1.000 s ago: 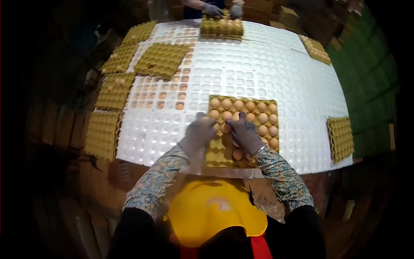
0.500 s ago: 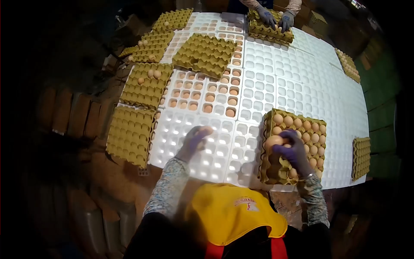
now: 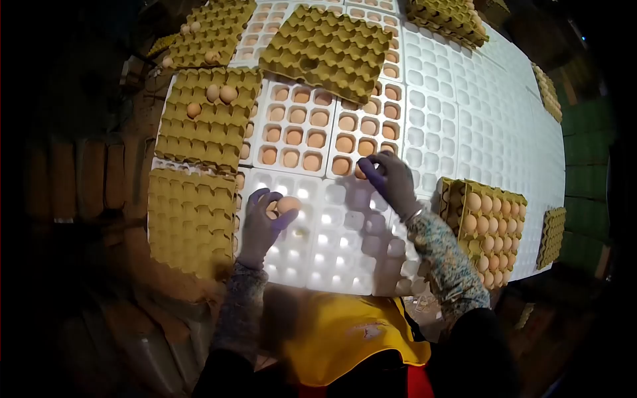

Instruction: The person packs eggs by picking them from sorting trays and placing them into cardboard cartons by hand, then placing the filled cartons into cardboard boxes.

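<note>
- A smooth pale-brown egg (image 3: 288, 206) sat in the grey-and-purple-gloved left hand (image 3: 260, 229); the thumb and fingers were curled round it, with a second pale-brown egg (image 3: 271, 211) partly hidden behind.
- The right hand (image 3: 396, 182), gloved alike, had its fingertips drawn close together at a brown egg (image 3: 360, 171); whether they gripped it or it lay in a cell could not be told.
- Just beyond the hands, two white foam trays with square cells, the left one (image 3: 303, 106) and the right one (image 3: 356, 133), held eggs in nearly every visible cell.
- The nearer white foam tray (image 3: 342, 262) showed bare cells, so filling seemed only partly done.
- To the right, a yellowish-brown moulded-pulp tray (image 3: 454, 199) bore rows of eggs not yet moved over, its left strip bare.
- A similar pulp tray (image 3: 328, 50) lay askew across the filled cells; farther left, another pulp tray (image 3: 199, 139) carried three loose eggs.
</note>
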A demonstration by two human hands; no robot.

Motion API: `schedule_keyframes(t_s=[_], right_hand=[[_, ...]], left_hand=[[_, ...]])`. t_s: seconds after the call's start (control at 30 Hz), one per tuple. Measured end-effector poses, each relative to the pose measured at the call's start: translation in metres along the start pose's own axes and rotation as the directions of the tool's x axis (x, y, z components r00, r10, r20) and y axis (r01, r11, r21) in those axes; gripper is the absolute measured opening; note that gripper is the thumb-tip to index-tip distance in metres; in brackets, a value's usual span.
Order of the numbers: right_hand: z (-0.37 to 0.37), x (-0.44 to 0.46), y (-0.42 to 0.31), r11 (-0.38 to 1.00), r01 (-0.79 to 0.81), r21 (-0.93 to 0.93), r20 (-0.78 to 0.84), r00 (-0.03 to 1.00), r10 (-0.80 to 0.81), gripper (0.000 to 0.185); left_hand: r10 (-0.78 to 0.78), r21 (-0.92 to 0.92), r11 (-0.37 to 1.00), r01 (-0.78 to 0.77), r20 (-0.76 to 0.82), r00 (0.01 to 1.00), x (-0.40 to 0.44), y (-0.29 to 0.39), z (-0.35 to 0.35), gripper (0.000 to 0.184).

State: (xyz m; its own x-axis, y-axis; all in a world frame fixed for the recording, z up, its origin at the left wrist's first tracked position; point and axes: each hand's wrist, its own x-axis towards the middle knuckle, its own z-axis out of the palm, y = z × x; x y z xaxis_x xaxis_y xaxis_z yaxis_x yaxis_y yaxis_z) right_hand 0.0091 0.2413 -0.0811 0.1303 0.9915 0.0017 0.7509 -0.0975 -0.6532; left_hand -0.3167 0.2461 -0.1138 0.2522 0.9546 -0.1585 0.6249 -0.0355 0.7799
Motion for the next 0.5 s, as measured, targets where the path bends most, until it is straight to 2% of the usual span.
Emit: schedule_keyframes(t_s=[0.03, 0.07, 0.1, 0.2, 0.27, 0.3, 0.37, 0.4, 0.43, 0.5], right_hand=[[0.012, -0.014, -0.016, 0.991, -0.104, 0.087, 0.002, 0.995, 0.104, 0.017], [0.034, -0.027, -0.034, 0.977, -0.022, 0.211, -0.12, 0.992, 0.049, 0.013], [0.058, -0.033, -0.042, 0.964, 0.137, 0.228, -0.254, 0.964, -0.077, 0.011], [0.103, -0.032, -0.043, 0.975, 0.118, 0.187, -0.312, 0.948, -0.055, 0.011], [0.116, -0.038, -0.038, 0.97, 0.233, -0.066, -0.109, 0.965, -0.239, 0.017], [0.116, -0.051, -0.038, 0.973, 0.224, -0.059, -0.106, 0.968, -0.229, 0.017], [0.098, -0.059, -0.039, 0.968, 0.219, -0.125, -0.232, 0.942, -0.244, 0.03], [0.077, -0.065, -0.043, 0.957, 0.266, -0.115, -0.248, 0.925, -0.287, 0.042], [0.073, -0.087, -0.031, 0.983, 0.176, 0.054, -0.313, 0.938, -0.151, 0.044], [0.04, -0.125, -0.025, 0.98, 0.159, 0.119, -0.24, 0.962, -0.127, 0.042]], left_hand=[[-0.02, 0.014, 1.0, 0.021, -0.058, 0.998, -0.001, 0.003, 0.005, 0.052], [0.013, 0.041, 0.999, -0.012, -0.033, 0.999, 0.003, 0.019, 0.01, 0.05], [0.121, 0.188, 0.977, -0.104, -0.083, 0.989, 0.007, 0.028, 0.02, 0.049], [0.174, 0.321, 0.94, -0.113, -0.168, 0.97, 0.034, 0.032, 0.032, 0.049], [0.273, 0.367, 0.889, -0.272, 0.051, 0.961, 0.044, 0.034, 0.028, 0.062], [0.267, 0.37, 0.889, -0.27, 0.062, 0.962, 0.033, 0.034, 0.027, 0.062], [0.283, 0.371, 0.882, -0.29, 0.076, 0.956, 0.025, 0.045, 0.017, 0.08], [0.247, 0.388, 0.872, -0.299, 0.179, 0.952, 0.019, 0.059, 0.008, 0.093], [0.33, 0.372, 0.84, -0.394, 0.226, 0.916, 0.009, 0.052, 0.013, 0.094], [0.217, 0.387, 0.843, -0.373, 0.388, 0.896, -0.009, 0.03, 0.033, 0.095]])
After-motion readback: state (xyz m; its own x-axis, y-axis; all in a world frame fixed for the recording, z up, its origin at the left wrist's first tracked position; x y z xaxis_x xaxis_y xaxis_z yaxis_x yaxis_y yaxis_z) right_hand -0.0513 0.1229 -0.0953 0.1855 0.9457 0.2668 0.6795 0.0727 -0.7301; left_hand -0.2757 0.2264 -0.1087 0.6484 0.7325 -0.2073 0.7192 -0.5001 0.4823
